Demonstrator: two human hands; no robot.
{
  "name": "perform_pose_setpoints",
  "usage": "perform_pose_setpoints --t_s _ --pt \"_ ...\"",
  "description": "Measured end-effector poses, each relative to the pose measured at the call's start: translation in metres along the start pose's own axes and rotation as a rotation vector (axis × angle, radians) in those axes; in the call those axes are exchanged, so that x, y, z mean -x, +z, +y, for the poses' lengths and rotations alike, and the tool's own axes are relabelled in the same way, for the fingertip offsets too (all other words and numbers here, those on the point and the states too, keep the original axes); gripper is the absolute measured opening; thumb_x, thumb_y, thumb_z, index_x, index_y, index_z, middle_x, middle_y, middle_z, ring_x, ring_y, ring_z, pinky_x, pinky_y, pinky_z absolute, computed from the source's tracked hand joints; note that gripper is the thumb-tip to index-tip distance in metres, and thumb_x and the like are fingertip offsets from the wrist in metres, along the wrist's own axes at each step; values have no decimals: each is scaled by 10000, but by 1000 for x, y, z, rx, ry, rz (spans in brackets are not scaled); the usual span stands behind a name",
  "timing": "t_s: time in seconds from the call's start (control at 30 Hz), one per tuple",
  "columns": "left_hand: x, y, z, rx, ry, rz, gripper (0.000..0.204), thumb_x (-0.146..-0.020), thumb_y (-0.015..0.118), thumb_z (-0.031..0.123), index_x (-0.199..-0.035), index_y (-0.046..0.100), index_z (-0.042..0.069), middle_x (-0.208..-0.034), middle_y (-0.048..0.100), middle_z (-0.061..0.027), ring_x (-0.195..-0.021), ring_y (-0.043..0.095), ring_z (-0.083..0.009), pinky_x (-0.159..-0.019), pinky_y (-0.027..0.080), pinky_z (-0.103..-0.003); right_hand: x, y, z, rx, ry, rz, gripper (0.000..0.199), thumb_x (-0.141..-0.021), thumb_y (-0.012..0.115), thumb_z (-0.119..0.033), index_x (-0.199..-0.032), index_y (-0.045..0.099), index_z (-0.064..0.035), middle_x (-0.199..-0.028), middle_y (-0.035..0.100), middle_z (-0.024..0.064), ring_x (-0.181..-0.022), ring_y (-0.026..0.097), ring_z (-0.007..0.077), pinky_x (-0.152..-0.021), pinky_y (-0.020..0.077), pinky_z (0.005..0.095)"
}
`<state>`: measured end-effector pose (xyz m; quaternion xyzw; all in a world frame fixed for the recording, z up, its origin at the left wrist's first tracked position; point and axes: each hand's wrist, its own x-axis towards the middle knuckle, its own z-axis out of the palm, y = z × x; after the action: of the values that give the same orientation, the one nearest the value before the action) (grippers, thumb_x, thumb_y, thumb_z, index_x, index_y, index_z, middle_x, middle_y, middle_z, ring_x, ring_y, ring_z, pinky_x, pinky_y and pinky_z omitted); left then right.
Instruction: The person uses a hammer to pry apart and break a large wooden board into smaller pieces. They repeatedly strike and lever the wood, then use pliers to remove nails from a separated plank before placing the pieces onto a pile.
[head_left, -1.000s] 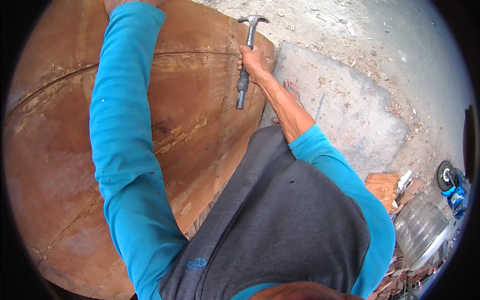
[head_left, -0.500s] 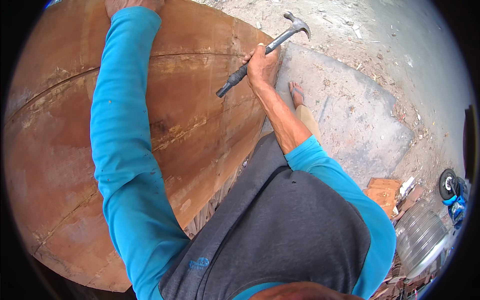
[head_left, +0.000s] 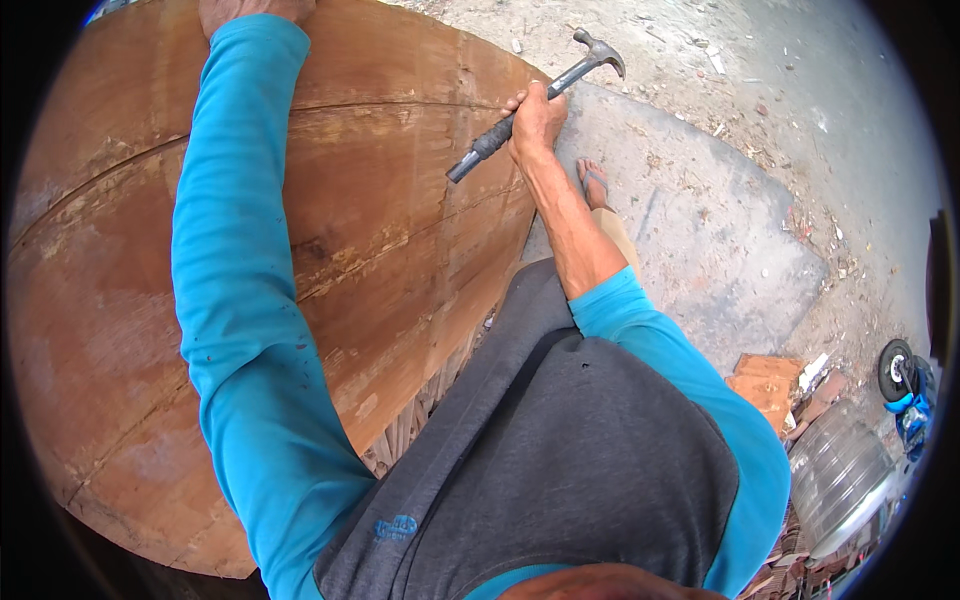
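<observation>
A claw hammer [head_left: 572, 76] is gripped in my right hand [head_left: 538, 118], its fingers wrapped round the shaft near the head end. The metal head points up to the right, and the dark wrapped handle slants down to the left over a large brown wooden panel [head_left: 390, 150]. Long seams with rough, pale edges run across this panel. My left hand [head_left: 257, 12] is at the far edge of the panel, cut off by the top of the picture, so its fingers are hidden. The left forearm in a blue sleeve stretches over the wood.
To the right of the panel, my sandalled foot [head_left: 592, 180] stands on a grey slab [head_left: 700, 230]. Debris is scattered on the ground beyond. At lower right are orange-brown pieces [head_left: 765, 385], a clear ribbed plastic container [head_left: 838, 475] and a small black wheel [head_left: 896, 370].
My right hand has shifted slightly right and up with the hammer. My left arm has moved a little to the left along the panel.
</observation>
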<state>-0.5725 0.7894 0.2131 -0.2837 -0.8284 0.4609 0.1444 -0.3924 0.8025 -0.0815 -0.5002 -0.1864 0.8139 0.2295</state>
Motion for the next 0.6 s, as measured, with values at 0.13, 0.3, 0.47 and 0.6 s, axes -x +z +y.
perform_pose_setpoints --t_s 0.13,0.3,0.47,0.6 --pt "-4 0 -2 -21 14 -4 555 -919 566 666 -1015 784 164 -1049 766 -47 -1076 656 -208 -974 392 -410 -52 -19 10 -92 261 -187 88 -945 552 -118 -927 506 -45 -731 517 35 -561 512 122 -465 465 270" --pt "-5 10 -3 -39 24 -12 569 -928 543 675 -1026 780 167 -1051 767 -45 -1067 660 -211 -969 397 -414 -58 -42 -13 242 581 -788 166 -1000 596 -197 -995 569 -33 -733 526 -30 -525 466 53 -432 413 218" --pt "-2 12 -3 -21 28 51 565 -927 547 673 -1024 780 167 -1051 765 -51 -1073 657 -219 -981 395 -419 -54 -37 4 116 456 -525 146 -977 595 -214 -942 532 -87 -699 510 -21 -538 477 62 -441 415 229" --pt "-4 -4 0 -33 19 -33 568 -931 543 672 -1056 774 168 -1082 760 -48 -1098 654 -223 -992 394 -428 -80 -46 11 109 561 -528 122 -980 586 -199 -929 522 -108 -694 498 -34 -524 457 55 -438 405 217"
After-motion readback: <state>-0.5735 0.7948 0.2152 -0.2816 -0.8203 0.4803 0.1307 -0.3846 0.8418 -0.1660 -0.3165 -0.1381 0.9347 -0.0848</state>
